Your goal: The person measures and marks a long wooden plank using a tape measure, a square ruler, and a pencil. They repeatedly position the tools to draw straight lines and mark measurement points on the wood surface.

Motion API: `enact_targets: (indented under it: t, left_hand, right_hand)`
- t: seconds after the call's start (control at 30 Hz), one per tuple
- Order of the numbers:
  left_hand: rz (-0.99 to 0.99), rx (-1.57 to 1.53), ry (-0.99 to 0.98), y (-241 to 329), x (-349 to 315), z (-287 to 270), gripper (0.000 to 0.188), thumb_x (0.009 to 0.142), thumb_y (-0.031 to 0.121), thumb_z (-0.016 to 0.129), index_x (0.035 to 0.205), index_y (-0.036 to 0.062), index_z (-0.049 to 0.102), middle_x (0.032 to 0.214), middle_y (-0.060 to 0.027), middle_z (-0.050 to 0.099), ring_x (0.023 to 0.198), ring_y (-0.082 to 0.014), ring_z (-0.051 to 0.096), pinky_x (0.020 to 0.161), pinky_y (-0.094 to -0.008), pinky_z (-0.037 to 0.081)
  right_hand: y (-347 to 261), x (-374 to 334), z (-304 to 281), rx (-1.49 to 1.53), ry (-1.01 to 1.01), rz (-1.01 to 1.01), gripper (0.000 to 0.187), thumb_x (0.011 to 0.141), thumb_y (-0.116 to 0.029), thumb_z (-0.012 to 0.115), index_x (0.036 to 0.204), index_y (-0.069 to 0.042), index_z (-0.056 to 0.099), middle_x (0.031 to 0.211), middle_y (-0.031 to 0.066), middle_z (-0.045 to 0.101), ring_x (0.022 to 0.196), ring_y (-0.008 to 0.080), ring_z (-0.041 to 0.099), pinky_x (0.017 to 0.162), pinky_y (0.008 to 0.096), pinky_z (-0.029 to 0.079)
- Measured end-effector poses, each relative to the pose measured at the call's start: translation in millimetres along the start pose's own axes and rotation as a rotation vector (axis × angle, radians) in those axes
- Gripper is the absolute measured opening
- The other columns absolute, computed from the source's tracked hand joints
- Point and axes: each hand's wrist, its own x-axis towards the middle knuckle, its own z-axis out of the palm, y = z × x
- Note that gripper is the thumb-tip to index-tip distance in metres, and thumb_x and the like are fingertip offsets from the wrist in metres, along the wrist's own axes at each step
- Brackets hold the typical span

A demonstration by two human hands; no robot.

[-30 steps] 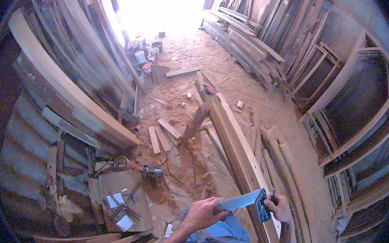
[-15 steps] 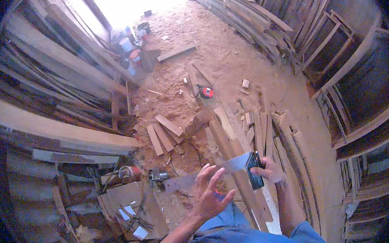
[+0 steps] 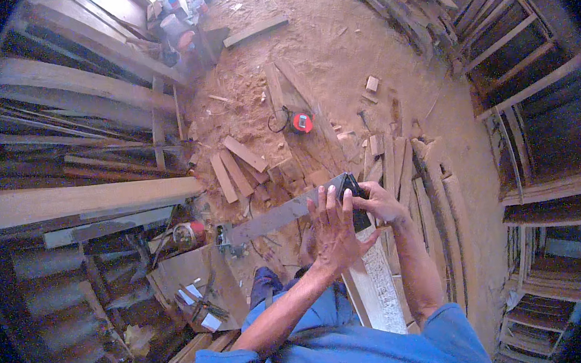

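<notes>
A handsaw (image 3: 273,218) lies across in front of me, its broad metal blade reaching left from a dark handle. My right hand (image 3: 379,204) is closed round that handle. Stretched fingers of my left hand (image 3: 337,229) rest against the blade and handle end, with the thumb spread away; they do not wrap round anything. Beneath the hands runs a long pale timber (image 3: 379,290) that comes back toward my body. The hands hide part of the saw and of the wood under it.
A red tape measure (image 3: 301,122) lies on a board ahead. Short wooden slats (image 3: 234,174) sit on the sawdust at left, long strips (image 3: 437,218) at right. A board with papers (image 3: 196,288) is at lower left. Timber stacks (image 3: 77,75) and wooden frames (image 3: 519,47) line both sides.
My left hand has come down onto the saw near its handle, fingers now straighter and together. Saw and right hand have moved up and left in view; the view has tilted downward.
</notes>
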Motion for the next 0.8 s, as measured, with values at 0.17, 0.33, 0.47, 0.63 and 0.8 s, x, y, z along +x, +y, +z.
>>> enact_targets:
  t: [0.17,0.33,0.47,0.63,0.8]
  left_hand:
    - [-0.049,0.076,-0.016,-10.0,2.9,16.2,0.106,0.071,0.05,0.083,0.153,0.004,0.033,0.161,-0.0263,0.029,0.154,-0.0482,0.02,0.124,-0.0658,0.007]
    - [-0.052,0.064,-0.007,-11.8,0.6,22.5,0.098,0.074,0.046,0.079,0.152,0.0041,0.036,0.161,-0.0264,0.029,0.153,-0.0487,0.02,0.123,-0.0679,0.006]
    - [-0.064,0.039,0.008,-11.0,1.1,22.8,0.097,0.075,0.045,0.078,0.152,0.0039,0.035,0.162,-0.0266,0.028,0.154,-0.0487,0.019,0.124,-0.0677,0.006]
    - [-0.09,0.043,-0.031,-10.7,0.3,22.2,0.095,0.077,0.045,0.076,0.152,0.0023,0.036,0.163,-0.0272,0.029,0.154,-0.0482,0.02,0.123,-0.0676,0.007]
    - [-0.071,0.035,0.005,-11.3,1.7,22.8,0.092,0.078,0.044,0.074,0.151,0.0002,0.038,0.162,-0.0281,0.03,0.154,-0.0479,0.021,0.123,-0.0678,0.008]
  right_hand:
    - [8.1,9.4,6.0,0.113,0.021,0.112,0.036,0.1,-0.027,0.071,0.124,0.0,0.065,0.109,0.0027,0.071,0.099,0.0119,0.064,0.089,0.0303,0.053]
    - [15.4,6.4,11.8,0.106,0.05,0.031,0.039,0.102,-0.026,0.067,0.131,-0.001,0.061,0.118,0.0047,0.069,0.105,0.0137,0.063,0.093,0.032,0.053]
    - [17.8,6.1,15.6,0.131,0.039,0.023,0.038,0.104,-0.026,0.064,0.133,-0.001,0.059,0.122,0.0055,0.067,0.109,0.0146,0.062,0.095,0.0331,0.053]
    - [20.7,6.0,15.2,0.165,0.03,0.001,0.038,0.105,-0.026,0.062,0.133,-0.002,0.058,0.121,0.0051,0.067,0.109,0.0146,0.061,0.095,0.033,0.052]
    - [22.4,5.1,13.2,0.161,0.023,0.014,0.038,0.105,-0.028,0.063,0.133,-0.002,0.057,0.12,0.0042,0.066,0.108,0.0141,0.06,0.094,0.0327,0.052]
